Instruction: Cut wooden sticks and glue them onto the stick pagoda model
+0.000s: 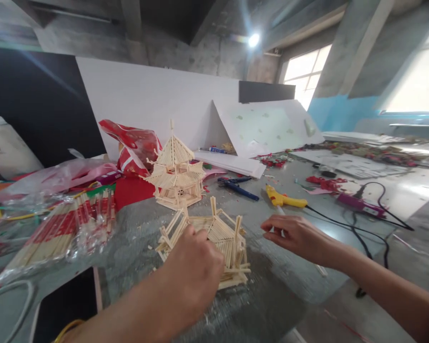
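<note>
My left hand (196, 269) is over the near left part of a low, many-sided stick frame (223, 233). Its fingers are curled together, and whatever they may hold is hidden behind the knuckles. To the right of the frame, my right hand (293, 233) hovers above the grey table with fingers slightly bent and apart, nothing visible in them. Behind the frame stands a tiered stick pagoda (177, 176) with a pointed roof. A yellow glue gun (286, 197) lies just beyond my right hand, and blue pliers (239, 187) rest left of it.
Packs of sticks (53, 228) in clear plastic lie on the left, near a dark tablet (67, 305) at the front. A red bag (134, 145) is behind. Black cables and a purple power strip (359, 205) are on the right. White boards (268, 126) lean at the back.
</note>
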### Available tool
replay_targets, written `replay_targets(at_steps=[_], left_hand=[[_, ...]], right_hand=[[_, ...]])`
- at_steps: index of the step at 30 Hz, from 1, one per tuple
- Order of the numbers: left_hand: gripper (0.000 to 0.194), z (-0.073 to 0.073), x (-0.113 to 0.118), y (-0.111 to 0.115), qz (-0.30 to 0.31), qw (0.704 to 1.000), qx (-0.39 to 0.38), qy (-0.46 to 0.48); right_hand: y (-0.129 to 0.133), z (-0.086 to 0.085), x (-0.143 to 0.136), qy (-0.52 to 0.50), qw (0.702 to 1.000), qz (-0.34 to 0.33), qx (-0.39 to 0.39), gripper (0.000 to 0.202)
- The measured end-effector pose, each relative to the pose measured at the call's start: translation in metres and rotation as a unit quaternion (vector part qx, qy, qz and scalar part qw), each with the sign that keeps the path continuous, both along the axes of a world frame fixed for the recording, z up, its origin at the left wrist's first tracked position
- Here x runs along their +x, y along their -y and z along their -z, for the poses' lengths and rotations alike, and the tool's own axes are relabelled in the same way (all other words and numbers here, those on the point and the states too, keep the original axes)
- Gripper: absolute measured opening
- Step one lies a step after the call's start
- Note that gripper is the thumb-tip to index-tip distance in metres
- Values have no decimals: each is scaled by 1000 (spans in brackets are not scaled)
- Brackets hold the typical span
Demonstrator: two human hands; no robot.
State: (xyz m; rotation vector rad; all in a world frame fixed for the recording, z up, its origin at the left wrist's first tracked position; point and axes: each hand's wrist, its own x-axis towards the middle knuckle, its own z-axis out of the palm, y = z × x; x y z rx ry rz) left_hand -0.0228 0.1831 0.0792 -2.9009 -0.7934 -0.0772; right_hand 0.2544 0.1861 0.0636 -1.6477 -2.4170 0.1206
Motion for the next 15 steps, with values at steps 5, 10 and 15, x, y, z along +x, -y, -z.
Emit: replay_targets(at_steps=[5, 10, 15], left_hand=[[17, -10, 5, 2, -7, 998, -36, -57], [14, -6, 3, 1, 40, 999, -16, 8], [15, -19, 1, 2, 43, 999, -3, 5]], right_hand=[[-1, 0, -10, -14, 1000, 4, -26, 20], [-3, -3, -11, -19, 999, 14, -25, 23], [-2, -7, -8, -20, 1000, 17, -17, 22]])
